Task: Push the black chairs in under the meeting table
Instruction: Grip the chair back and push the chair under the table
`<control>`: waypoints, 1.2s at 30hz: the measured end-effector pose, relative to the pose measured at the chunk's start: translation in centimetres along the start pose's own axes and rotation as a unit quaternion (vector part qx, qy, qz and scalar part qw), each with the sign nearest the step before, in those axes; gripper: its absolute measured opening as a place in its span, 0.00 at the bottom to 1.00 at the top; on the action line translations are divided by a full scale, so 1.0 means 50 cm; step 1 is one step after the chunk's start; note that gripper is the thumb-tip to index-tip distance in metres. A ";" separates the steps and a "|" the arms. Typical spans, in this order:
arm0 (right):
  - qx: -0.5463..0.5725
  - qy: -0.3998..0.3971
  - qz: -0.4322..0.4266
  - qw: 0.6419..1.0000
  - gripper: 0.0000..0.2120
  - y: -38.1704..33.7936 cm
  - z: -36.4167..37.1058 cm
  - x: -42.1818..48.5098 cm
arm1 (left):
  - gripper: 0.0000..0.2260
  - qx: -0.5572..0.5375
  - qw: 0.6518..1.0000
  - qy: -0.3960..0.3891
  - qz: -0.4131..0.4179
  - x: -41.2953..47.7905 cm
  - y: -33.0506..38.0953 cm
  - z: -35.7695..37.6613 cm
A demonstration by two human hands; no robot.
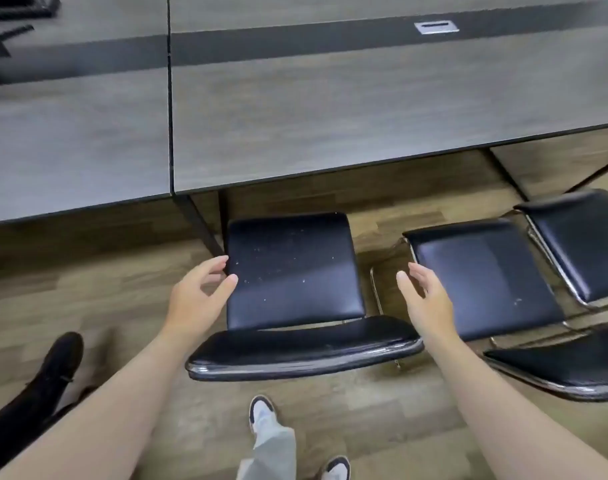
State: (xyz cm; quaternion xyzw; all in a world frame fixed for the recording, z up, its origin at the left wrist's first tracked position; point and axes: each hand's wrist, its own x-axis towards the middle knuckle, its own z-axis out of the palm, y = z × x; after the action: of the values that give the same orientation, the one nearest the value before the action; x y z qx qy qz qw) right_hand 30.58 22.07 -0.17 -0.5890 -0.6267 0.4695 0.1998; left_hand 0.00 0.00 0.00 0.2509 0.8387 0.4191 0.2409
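A black padded chair [292, 268] with a chrome frame stands right in front of me, its seat facing the grey wood-grain meeting table [330, 116] and its backrest nearest me. The seat's front edge is just short of the table edge. My left hand [198, 294] hovers open at the seat's left side, fingertips touching or almost touching the cushion. My right hand [425, 299] is open in the gap to the right of this chair, apart from it. A second black chair [482, 275] stands to the right, and a third [586, 237] beyond it.
The floor is wood-look planks. Black table legs [205, 226] come down just left of the near chair. My two feet in white shoes [261, 414] stand behind the backrest. Another person's black shoe and leg [58, 362] is at the lower left. A metal cable port [436, 27] sits in the tabletop.
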 end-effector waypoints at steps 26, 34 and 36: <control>0.304 0.224 0.365 0.851 0.18 0.061 0.109 0.018 | 0.13 -0.338 0.786 0.336 -0.393 -0.062 -0.138 0.147; 0.301 0.190 0.346 0.868 0.25 -0.018 0.164 0.160 | 0.26 -0.350 0.790 0.352 -0.360 0.102 -0.082 0.141; 0.304 0.181 0.344 0.870 0.30 -0.048 0.181 0.200 | 0.28 -0.360 0.785 0.359 -0.353 0.155 -0.068 0.136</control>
State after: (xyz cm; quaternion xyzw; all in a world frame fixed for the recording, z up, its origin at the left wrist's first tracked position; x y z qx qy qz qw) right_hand 19.71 28.44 -5.54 -0.7518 -0.1639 0.5613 0.3046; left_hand -2.43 7.00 -7.92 -0.3365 0.6831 0.6358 0.1263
